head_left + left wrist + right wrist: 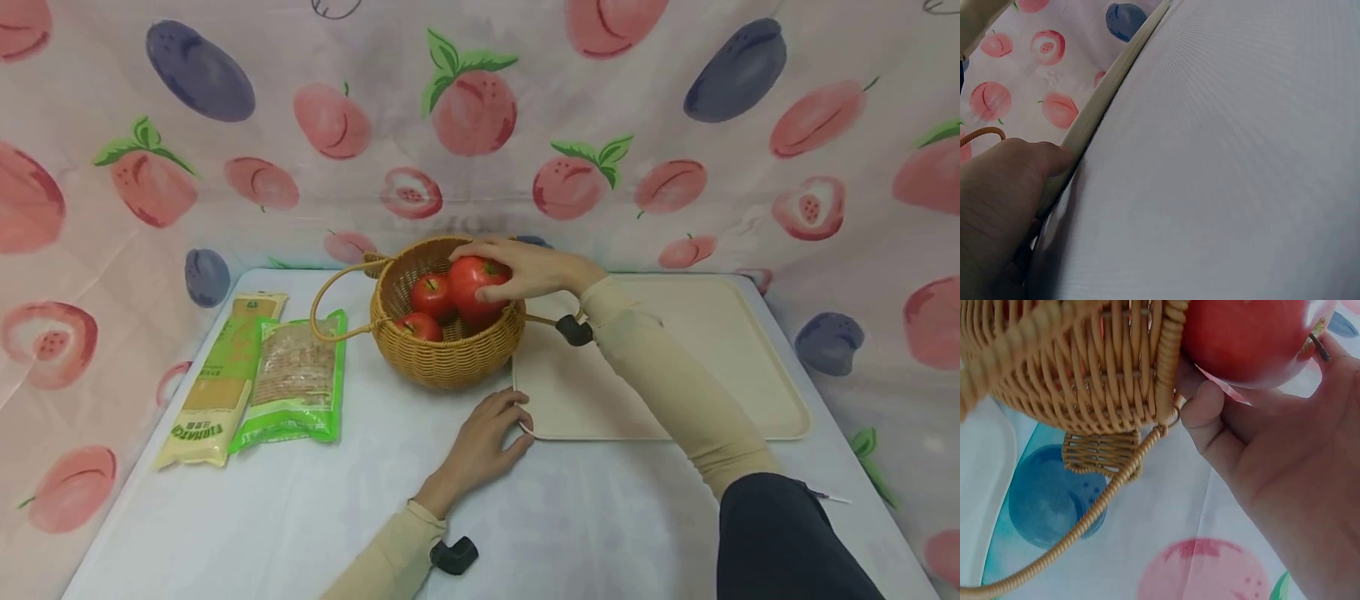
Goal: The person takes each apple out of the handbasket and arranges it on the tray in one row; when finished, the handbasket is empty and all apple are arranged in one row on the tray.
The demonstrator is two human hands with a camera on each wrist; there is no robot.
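My right hand [532, 268] grips a large red apple [474, 279] at the upper right part of a wicker basket [450, 365]. In the right wrist view, the thumb and fingers lie around the apple [1254, 337] beside the basket's rim. Two smaller red apples [432, 296] are in the basket on the left. Down at the near left corner of a cream tray [742, 358], my left hand [480, 442] holds the edge. Its thumb presses on the tray's rim [1088, 119] in the left wrist view, where most fingers are hidden.
On the left of the white table [300, 525] lie a green-edged clear packet [296, 379] and a long yellow-green packet [217, 383], side by side. The basket's looped handle [322, 304] sticks out leftward. A fruit-print cloth [465, 192] hangs behind.
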